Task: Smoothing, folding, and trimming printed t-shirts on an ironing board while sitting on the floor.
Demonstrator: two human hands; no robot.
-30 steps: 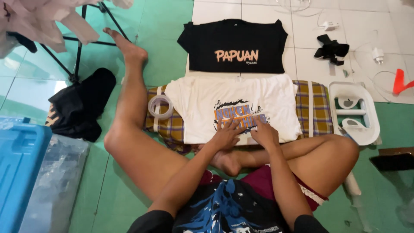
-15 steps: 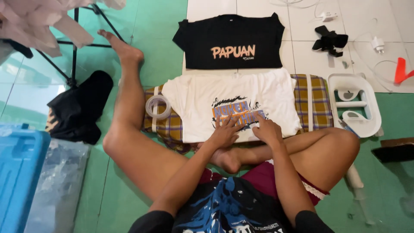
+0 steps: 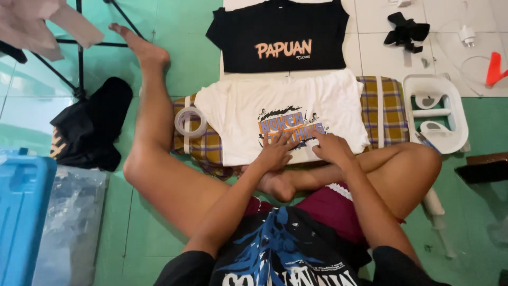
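Green floor, white shirt [image 3: 264,114] — both hands [image 3: 276,153] pressing print

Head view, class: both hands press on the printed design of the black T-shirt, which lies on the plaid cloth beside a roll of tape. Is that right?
Not quite. In the head view the left hand and right hand press on the white T-shirt, not the black one. It does lie on the plaid cloth beside the roll of tape.

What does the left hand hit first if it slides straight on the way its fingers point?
The left hand points up and slightly right across the white shirt. Likely more of the shirt's print, then the black shirt beyond.
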